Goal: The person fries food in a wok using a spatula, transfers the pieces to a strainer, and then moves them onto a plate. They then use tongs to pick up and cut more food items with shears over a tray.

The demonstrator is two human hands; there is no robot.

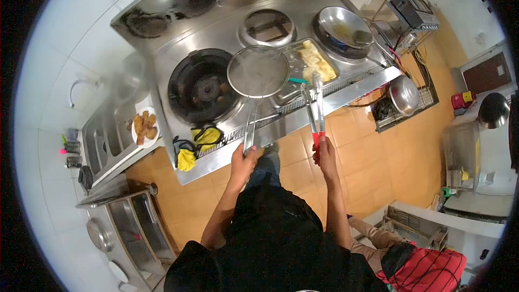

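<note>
My left hand (243, 163) grips the long handle of a round mesh strainer (258, 71), its flat mesh held out over the stove between the burners. In my right hand (326, 157) is a pair of metal tongs (320, 103) with red grips, pointing away from me. The tong tips overlap the near side of a metal tray (331, 57) that holds pale yellow food (315, 62). Something green shows beside the tips. Left of the strainer lies a large blackened burner (204, 87).
A steel pan (346, 26) rests on the right burner. Yellow-and-black gloves (207, 136) lie at the stove's front left corner. Browned food pieces sit on a white plate (154, 133) by the sink (114, 140). A person in red (427, 266) is behind me, right.
</note>
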